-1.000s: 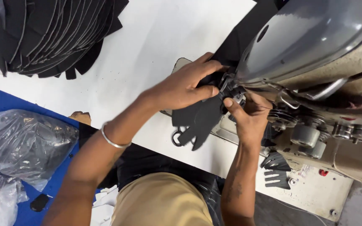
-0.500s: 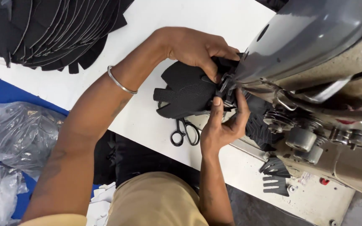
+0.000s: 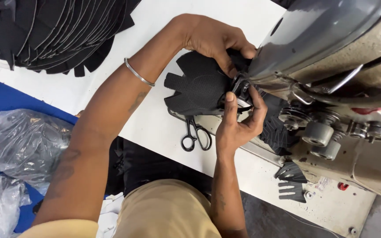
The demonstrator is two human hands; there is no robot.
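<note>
The black fabric piece (image 3: 199, 88) (glove-shaped) sits at the sewing machine (image 3: 331, 66), left hand (image 3: 214, 39) gripping its top, right hand (image 3: 239, 125) pinching its edge below.

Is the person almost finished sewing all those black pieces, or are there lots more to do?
Lots more, probably. Looking done: maybe the small black pieces by the sewing machine, though I can't tell. In hand: the left hand and right hand hold a black fabric piece at the needle. Left: a big stack of black pieces waits on the white table. Scissors lie nearby.
</note>
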